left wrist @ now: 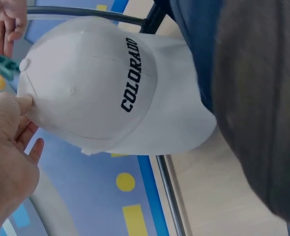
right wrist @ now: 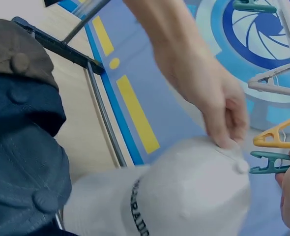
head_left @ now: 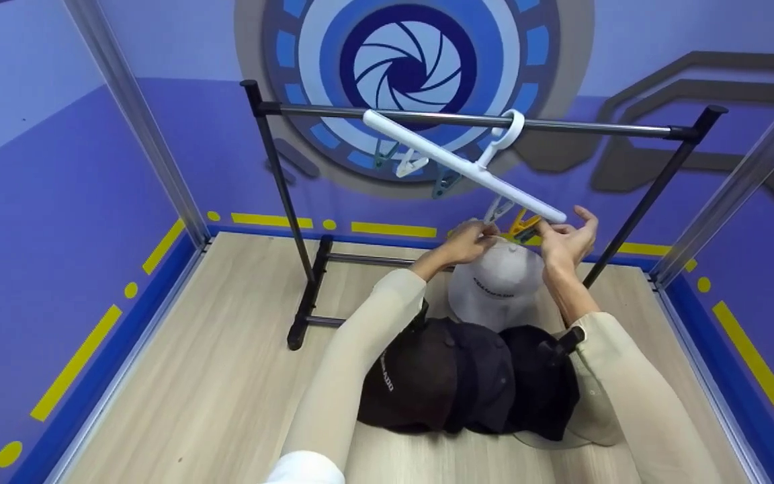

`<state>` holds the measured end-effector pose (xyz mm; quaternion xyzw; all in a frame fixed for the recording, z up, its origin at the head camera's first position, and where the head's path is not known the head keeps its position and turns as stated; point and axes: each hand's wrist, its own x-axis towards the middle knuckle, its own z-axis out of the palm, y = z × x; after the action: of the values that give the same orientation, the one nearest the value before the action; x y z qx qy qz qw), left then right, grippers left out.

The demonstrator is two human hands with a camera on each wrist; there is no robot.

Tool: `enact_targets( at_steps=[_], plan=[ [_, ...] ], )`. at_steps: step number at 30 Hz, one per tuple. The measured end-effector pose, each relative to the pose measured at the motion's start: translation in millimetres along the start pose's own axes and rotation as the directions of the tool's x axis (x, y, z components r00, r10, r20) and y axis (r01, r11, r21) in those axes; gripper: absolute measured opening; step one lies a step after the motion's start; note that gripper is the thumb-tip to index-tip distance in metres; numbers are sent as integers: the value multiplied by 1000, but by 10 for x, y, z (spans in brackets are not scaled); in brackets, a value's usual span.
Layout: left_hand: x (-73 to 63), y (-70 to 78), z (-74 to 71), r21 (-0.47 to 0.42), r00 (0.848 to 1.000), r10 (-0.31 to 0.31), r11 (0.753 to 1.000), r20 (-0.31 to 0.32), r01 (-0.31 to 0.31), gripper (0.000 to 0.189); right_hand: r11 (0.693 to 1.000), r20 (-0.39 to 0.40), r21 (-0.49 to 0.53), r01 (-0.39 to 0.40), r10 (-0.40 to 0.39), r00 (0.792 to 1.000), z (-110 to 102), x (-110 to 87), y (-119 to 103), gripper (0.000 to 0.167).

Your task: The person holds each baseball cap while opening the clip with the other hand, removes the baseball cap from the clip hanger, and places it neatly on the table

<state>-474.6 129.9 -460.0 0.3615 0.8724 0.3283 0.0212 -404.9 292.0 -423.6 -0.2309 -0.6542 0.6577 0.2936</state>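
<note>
A pale grey-white cap (head_left: 498, 279) with COLORADO across its front hangs below the hanger's right end. My left hand (head_left: 471, 243) pinches the fabric of its crown near the top button, seen close in the left wrist view. A green clothespin (right wrist: 269, 162) is between the fingers of my right hand (head_left: 567, 245), its tips right at the cap's button. Just beside it a yellow clothespin (right wrist: 275, 137) hangs from the hanger. The white hanger (head_left: 461, 165) hooks over the rack's bar and tilts down to the right.
Other clothespins, white (head_left: 412, 163) and teal (head_left: 445, 181), dangle along the hanger. The black-and-metal rack (head_left: 387, 113) stands by the back wall. In front, a row of dark caps (head_left: 420, 376) and a beige cap (head_left: 595, 410) lies on the wood-look surface (head_left: 226, 376).
</note>
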Motion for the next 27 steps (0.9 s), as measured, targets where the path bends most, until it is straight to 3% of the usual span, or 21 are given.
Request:
enact_targets(
  at_steps=[4,9,15,23,27],
  plan=[
    [-96,-91,-81,-34,999,-25,999,-22,24,24,998,4,-58,-1,2,1000,-84,22,25,70],
    [-208,-175,-263,-34,1000,23,999,-1,-23,26,986,17,-168,-6,9,1000,-189,49,28,75],
    [-399,-252,-524,96,997,65,993,36,-68,31,966,37,-257,16,-7,999,-274,73,-47,70],
    [-832,-340,-820,266,998,-19,964,66,1,28,963,113,-269,-13,44,993,-357,58,-143,48],
    [-1011,-381,-948,324,997,2,946,80,-28,25,959,129,-282,-38,77,989,-440,36,-166,47]
  ],
)
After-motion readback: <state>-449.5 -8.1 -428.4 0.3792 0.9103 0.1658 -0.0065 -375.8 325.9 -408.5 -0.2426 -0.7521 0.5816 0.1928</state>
